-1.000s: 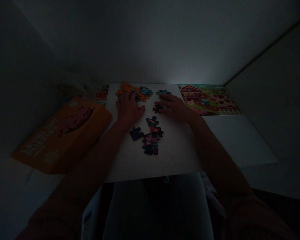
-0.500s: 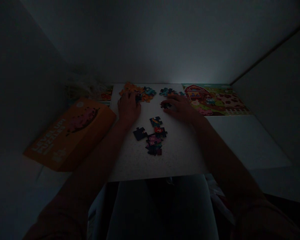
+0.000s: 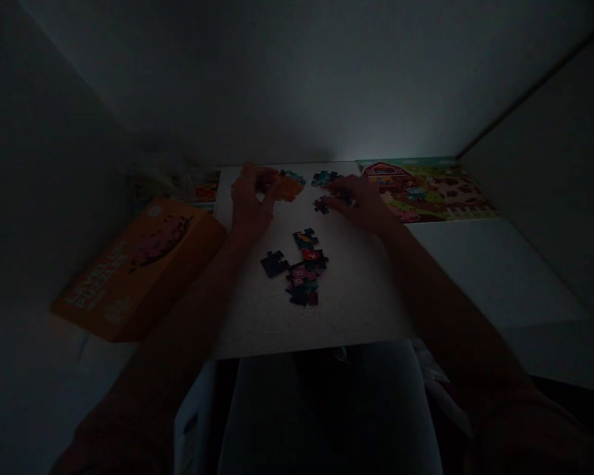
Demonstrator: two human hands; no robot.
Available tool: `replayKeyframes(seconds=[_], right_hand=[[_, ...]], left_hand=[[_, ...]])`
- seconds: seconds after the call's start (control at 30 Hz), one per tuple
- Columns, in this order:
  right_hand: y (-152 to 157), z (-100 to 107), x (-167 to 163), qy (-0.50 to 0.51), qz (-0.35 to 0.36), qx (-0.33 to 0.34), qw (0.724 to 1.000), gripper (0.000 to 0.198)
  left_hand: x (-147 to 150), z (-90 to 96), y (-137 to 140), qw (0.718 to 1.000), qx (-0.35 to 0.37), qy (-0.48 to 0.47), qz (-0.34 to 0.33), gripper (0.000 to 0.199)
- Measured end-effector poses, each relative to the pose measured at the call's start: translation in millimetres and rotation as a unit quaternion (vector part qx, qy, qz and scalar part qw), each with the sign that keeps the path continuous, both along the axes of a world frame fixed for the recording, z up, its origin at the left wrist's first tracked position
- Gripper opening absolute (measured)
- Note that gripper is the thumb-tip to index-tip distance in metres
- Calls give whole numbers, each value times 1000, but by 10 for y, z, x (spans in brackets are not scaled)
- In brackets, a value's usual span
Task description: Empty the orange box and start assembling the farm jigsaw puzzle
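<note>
The scene is very dark. My left hand [image 3: 250,201] lies on a white board [image 3: 336,310], its fingers curled over an orange cluster of joined puzzle pieces [image 3: 288,188] at the far edge. My right hand [image 3: 359,201] rests flat beside it, fingertips touching a small dark puzzle piece [image 3: 321,205]. A blue-green group of pieces [image 3: 325,177] lies just beyond the right hand. Nearer to me sits a loose dark cluster of pieces [image 3: 303,270] with a single dark piece [image 3: 271,264] to its left.
An orange puzzle box [image 3: 138,267] lies tilted at the left. A finished farm-picture puzzle [image 3: 426,191] lies at the far right. Another printed sheet [image 3: 198,185] sits at the far left by a wall. My lap shows below the board's near edge.
My left hand has shifted forward and curled over the orange cluster. My right hand has stayed by the small dark piece. The camera view has shifted slightly.
</note>
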State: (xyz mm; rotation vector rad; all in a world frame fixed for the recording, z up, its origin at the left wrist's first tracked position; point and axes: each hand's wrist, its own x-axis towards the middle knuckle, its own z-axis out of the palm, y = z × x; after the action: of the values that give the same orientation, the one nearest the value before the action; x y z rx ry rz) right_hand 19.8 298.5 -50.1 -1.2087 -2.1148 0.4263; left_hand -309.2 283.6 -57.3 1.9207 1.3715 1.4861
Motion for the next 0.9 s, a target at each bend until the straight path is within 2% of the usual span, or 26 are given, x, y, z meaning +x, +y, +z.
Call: replayKeyframes(seconds=[0.07, 0.17, 0.27, 0.4, 0.43, 0.5, 0.57, 0.63, 0.73, 0.9], right_hand=[[-32, 43, -122, 113, 49, -75, 990, 78], [-103, 112, -297, 226, 91, -169, 955, 87], [-156, 160, -385, 267, 89, -194, 940, 83], [-139, 168, -376, 307, 88, -195, 927, 72], [-127, 164, -367, 312, 90, -196, 925, 69], [-107, 160, -352, 308, 90, -198, 926, 64], [-102, 163, -340, 293, 88, -198, 931, 62], [-111, 170, -331, 280, 89, -195, 936, 59], [-128, 175, -314, 275, 95, -189, 938, 56], [-116, 144, -303, 292, 103, -180, 934, 52]], left_hand=[[80, -8, -12, 997, -1, -55, -47, 70], [186, -14, -54, 991, -20, -79, -106, 73], [246, -11, -96, 985, -28, -73, -155, 66], [236, 36, -143, 975, -31, -104, -196, 67], [215, 60, -154, 977, -37, -103, -184, 63], [151, 120, -175, 990, -58, -64, -114, 46], [76, 180, -189, 996, -85, 22, -11, 29], [15, 225, -199, 986, -105, 118, 59, 24], [-11, 252, -218, 964, -117, 219, 90, 23], [56, 270, -282, 938, -151, 284, 127, 35]])
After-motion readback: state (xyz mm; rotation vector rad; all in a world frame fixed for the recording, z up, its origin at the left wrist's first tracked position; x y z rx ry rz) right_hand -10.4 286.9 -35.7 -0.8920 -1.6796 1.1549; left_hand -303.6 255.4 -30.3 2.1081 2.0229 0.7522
